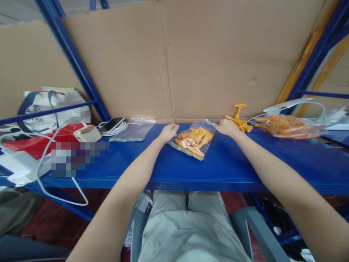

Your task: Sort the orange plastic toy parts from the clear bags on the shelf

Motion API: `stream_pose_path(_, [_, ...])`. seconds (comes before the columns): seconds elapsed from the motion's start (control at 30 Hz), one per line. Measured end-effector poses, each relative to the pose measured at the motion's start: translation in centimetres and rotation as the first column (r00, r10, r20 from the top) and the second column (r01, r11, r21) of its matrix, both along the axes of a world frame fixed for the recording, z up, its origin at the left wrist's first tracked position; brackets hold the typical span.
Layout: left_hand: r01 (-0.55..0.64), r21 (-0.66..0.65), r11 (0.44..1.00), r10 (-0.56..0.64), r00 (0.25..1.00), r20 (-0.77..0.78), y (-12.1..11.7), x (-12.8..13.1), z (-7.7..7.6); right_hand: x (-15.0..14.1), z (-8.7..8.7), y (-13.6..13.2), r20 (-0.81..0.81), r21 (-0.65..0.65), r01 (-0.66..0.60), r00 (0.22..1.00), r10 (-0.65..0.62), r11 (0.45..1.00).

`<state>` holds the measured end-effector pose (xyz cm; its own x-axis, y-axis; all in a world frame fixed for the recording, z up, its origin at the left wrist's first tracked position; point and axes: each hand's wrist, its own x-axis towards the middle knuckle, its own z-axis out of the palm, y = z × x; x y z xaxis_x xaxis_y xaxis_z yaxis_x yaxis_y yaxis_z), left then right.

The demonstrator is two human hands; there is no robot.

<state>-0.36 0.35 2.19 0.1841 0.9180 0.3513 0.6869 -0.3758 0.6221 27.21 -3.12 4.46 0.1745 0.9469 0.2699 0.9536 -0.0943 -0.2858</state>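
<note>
A clear plastic bag [200,150] with a colourful printed strip along its near edge lies tilted on the blue shelf, holding several orange trumpet-shaped plastic pieces [193,137]. At its left side, my left hand [169,133] has its fingers closed in a pinch on the bag's edge. My right hand [227,127] is closed at the bag's far right corner, its thumb against the plastic; the other fingers are partly hidden. Just beyond the right hand, loose orange pieces [240,118] stand in a small cluster.
Flat clear bags [133,130] lie left of my left hand, beside a phone [111,124] and coiled white cable. Filled orange bags [289,125] sit at the right. A white charger [87,134], cables and a cloth bag [54,109] crowd the left end. Cardboard [207,62] walls the back.
</note>
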Motion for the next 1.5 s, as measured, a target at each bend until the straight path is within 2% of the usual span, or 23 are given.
stream_pose_path(0.07, [0.026, 0.003, 1.000, -0.026, 0.999, 0.031, 0.1, 0.3, -0.2, -0.2, 0.1, -0.3, -0.154, -0.152, -0.078, 0.987, 0.055, 0.985])
stream_pose_path(0.13, [0.049, -0.032, 0.998, -0.046, 0.995, 0.084, 0.0, 0.6, -0.3, -0.5, -0.1, -0.5, -0.326, -0.208, -0.177, 0.940, 0.102, 0.962])
stream_pose_path(0.27, [0.107, -0.104, 0.989, -0.090, 0.983, 0.160, -0.1, 0.9, -0.4, -1.3, -1.1, -0.6, -0.509, -0.118, -0.199, 0.853, 0.113, 0.973])
stream_pose_path(0.37, [0.070, -0.123, 0.990, -0.052, 0.988, 0.142, 0.1, 0.8, -0.6, -1.8, -1.9, -0.2, -0.615, -0.018, -0.202, 0.775, 0.149, 0.979])
stream_pose_path(0.53, [-0.103, -0.071, 0.992, 0.103, 0.995, 0.007, 1.1, 0.3, -1.1, -2.1, -2.7, 0.5, -0.734, 0.053, -0.214, 0.654, 0.184, 0.975])
stream_pose_path(0.63, [-0.111, -0.070, 0.991, 0.109, 0.993, -0.042, 1.4, 0.0, -1.3, -2.1, -2.8, 0.6, -0.772, 0.050, -0.229, 0.609, 0.183, 0.972])
stream_pose_path(0.77, [-0.086, -0.137, 0.987, 0.093, 0.995, 0.043, 1.1, -0.1, -1.2, -2.5, -2.7, 0.3, -0.820, 0.058, -0.285, 0.533, 0.209, 0.957])
stream_pose_path(0.97, [-0.092, -0.153, 0.984, 0.116, 0.980, 0.160, 0.8, -0.3, -1.1, -3.4, -2.3, -0.3, -0.943, 0.038, -0.349, 0.298, 0.150, 0.936])
stream_pose_path(1.03, [-0.119, -0.152, 0.981, 0.146, 0.971, 0.187, 0.9, -0.4, -1.1, -3.4, -2.1, -0.4, -0.961, 0.015, -0.333, 0.255, 0.105, 0.943])
stream_pose_path(1.13, [-0.170, -0.181, 0.969, 0.205, 0.959, 0.198, 1.1, -0.5, -1.1, -3.1, -1.8, -0.5, -0.969, -0.029, -0.310, 0.242, 0.050, 0.950])
stream_pose_path(1.23, [-0.176, -0.190, 0.966, 0.215, 0.955, 0.207, 1.3, -0.5, -1.1, -2.8, -1.7, -0.5, -0.969, -0.042, -0.313, 0.246, 0.039, 0.949])
stream_pose_path(1.4, [-0.087, -0.222, 0.971, 0.152, 0.942, 0.299, 1.2, -0.4, -1.2, -2.7, -2.0, -0.4, -0.968, -0.009, -0.333, 0.241, 0.076, 0.943])
stream_pose_path(1.5, [-0.048, -0.258, 0.965, 0.144, 0.919, 0.366, 1.2, -0.4, -1.1, -2.6, -2.3, -0.2, -0.958, 0.012, -0.349, 0.263, 0.110, 0.937])
